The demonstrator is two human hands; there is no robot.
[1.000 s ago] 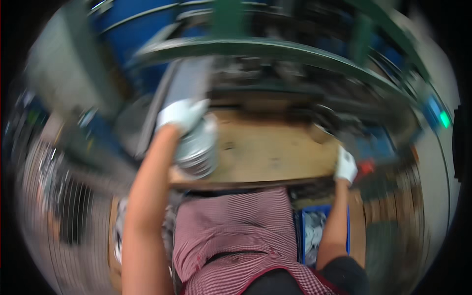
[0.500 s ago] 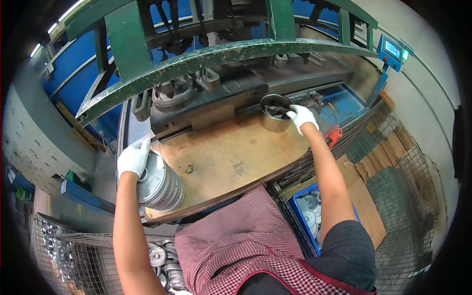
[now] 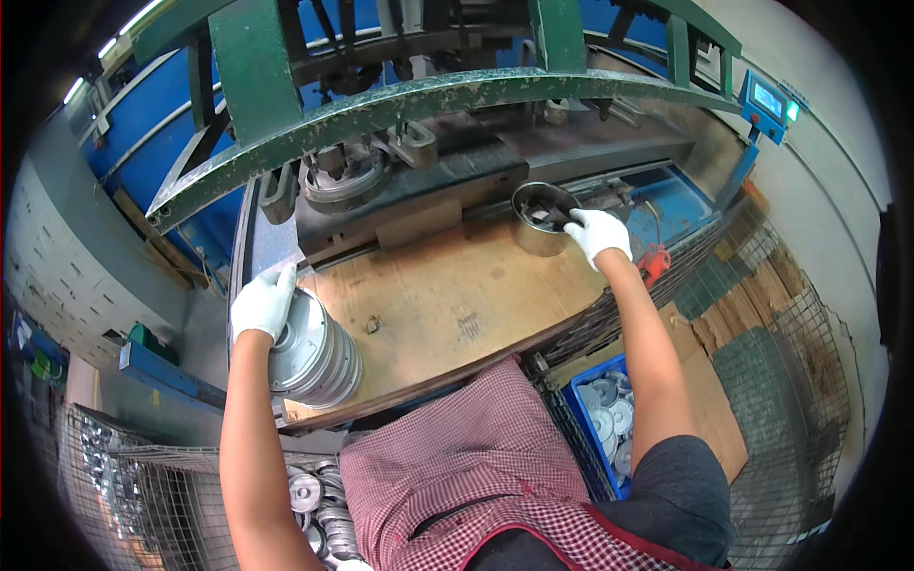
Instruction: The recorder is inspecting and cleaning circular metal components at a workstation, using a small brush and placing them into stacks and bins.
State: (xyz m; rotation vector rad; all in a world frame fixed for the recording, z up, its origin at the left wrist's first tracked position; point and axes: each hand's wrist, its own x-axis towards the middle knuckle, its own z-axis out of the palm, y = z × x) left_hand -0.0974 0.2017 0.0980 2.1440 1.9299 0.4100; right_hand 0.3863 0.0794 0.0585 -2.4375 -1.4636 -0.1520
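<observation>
My left hand (image 3: 264, 303), in a white glove, curls around the far left edge of the top disc in a stack of round silvery metal discs (image 3: 314, 357). The stack leans on the left end of the wooden board, and some fingers are hidden. At the right, my white-gloved right hand (image 3: 600, 236) is closed at the rim of a round metal pot (image 3: 539, 240). Dark pieces (image 3: 541, 215) lie inside the pot. A dark strip runs toward my right fingertips; its kind is unclear.
The wooden board (image 3: 428, 295) lies before a green-framed machine (image 3: 428, 107) with metal fixtures (image 3: 347, 181). A blue bin (image 3: 581, 404) of metal discs stands at lower right, more discs (image 3: 319, 504) at lower left. A control screen (image 3: 766, 100) and red-handled tool (image 3: 655, 262) are at right.
The whole view has shifted slightly. My right hand has drawn a little to the right and nearer along the pot's rim. My left hand stays at the stack.
</observation>
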